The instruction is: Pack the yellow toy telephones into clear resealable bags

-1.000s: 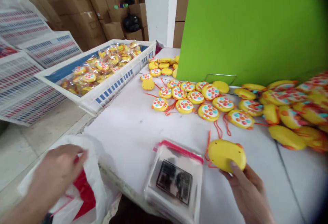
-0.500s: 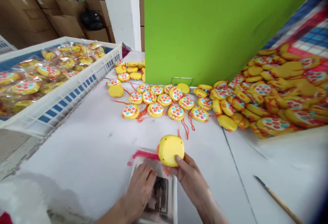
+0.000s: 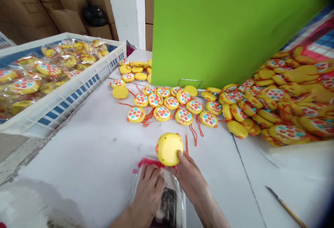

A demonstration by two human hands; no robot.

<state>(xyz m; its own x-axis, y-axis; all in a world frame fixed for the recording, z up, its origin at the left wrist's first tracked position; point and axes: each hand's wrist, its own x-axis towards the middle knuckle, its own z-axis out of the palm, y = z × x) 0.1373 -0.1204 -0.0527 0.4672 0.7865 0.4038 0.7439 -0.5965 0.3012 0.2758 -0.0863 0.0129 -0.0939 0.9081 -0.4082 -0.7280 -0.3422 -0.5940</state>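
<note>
My right hand (image 3: 191, 177) grips a yellow chick-shaped toy (image 3: 169, 149), thumb on its plain back. An orange beak shows on the toy's left side, and an orange cord hangs to its right. Below and left of it, my left hand (image 3: 150, 191) rests over a stack of clear plastic bags (image 3: 179, 195), fingers curled and pinching the film of the top bag near its upper edge. The fingertips are partly hidden. A dark printed rectangle shows on or under the bags, and pink tape (image 3: 148, 162) lies along their top edge.
Similar toys with coloured dots (image 3: 161, 113) lie in rows beyond my hands. A big pile of them (image 3: 273, 106) fills the right side. A white crate (image 3: 78, 97) with bagged toys stands left. A green panel (image 3: 221, 29) rises behind. A wooden-handled blade (image 3: 285, 207) lies right.
The toy in my right hand has shifted slightly left and up against the table. Clear film beside my left fingers now stands raised near the toy. The view has shifted slightly.
</note>
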